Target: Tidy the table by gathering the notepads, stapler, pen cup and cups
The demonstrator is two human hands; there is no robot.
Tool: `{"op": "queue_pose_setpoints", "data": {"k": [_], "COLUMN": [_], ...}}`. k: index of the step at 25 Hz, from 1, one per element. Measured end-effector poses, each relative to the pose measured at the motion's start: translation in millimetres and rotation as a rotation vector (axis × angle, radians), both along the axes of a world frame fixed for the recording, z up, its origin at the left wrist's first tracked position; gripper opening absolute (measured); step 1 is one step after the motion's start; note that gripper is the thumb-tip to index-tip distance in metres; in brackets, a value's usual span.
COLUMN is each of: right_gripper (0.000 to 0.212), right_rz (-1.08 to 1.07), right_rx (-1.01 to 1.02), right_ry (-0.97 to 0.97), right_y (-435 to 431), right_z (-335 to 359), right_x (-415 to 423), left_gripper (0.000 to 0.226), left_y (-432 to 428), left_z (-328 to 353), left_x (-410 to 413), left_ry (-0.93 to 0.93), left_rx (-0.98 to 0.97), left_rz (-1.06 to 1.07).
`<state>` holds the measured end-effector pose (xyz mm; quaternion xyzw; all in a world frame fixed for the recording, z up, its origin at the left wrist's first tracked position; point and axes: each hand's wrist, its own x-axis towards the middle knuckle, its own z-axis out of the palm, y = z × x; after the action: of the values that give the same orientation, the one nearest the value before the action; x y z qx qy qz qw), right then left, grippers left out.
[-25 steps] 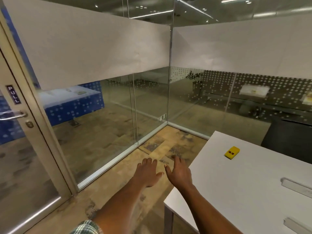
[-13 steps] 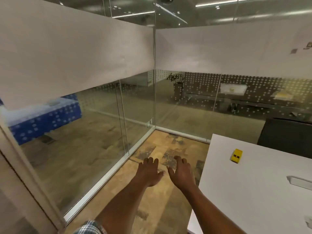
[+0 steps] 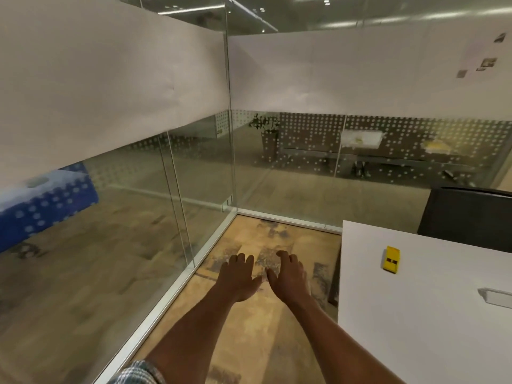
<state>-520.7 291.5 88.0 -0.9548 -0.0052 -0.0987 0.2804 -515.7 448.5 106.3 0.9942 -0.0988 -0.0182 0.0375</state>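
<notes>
A white table (image 3: 410, 314) fills the right side. On it near the far left corner lies a small yellow stapler (image 3: 391, 259). My left hand (image 3: 238, 277) and my right hand (image 3: 288, 278) are stretched out side by side, palms down, over the floor to the left of the table. Both hold nothing and their fingers are apart. The stapler is well to the right of my right hand. No notepads, pen cup or cups show in this view.
A grey recessed panel (image 3: 496, 297) sits in the tabletop at the right edge. A black chair back (image 3: 465, 220) stands behind the table. Glass walls (image 3: 194, 189) meet in a corner ahead, with a strip of brown floor (image 3: 249, 328) between them and the table.
The view has swung to the right: the door at the left has gone out of sight. Both hands stay outstretched and open over the floor beside the table.
</notes>
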Motion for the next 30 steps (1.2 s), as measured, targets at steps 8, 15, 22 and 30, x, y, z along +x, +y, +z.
{"op": "queue_pose_setpoints", "data": {"k": [8, 15, 22, 30], "right_gripper": [0.053, 0.056, 0.055, 0.055], "right_rz": [-0.085, -0.14, -0.256, -0.456], "right_rx": [0.04, 0.015, -0.018, 0.024], "right_ry": [0.005, 0.066, 0.087, 0.079], "right_y": [-8, -20, -34, -36], "right_z": [-1, -1, -6, 4], "right_x": [140, 229, 338, 466], "left_gripper": [0.063, 0.058, 0.061, 0.067], "left_y": [-10, -34, -48, -53], "left_z": [3, -5, -18, -18], "left_x": [148, 247, 377, 544], "left_ry": [-0.015, 0.027, 0.048, 0.072], "left_rx": [-0.057, -0.073, -0.081, -0.023], "left_rz": [-0.082, -0.125, -0.237, -0.436]}}
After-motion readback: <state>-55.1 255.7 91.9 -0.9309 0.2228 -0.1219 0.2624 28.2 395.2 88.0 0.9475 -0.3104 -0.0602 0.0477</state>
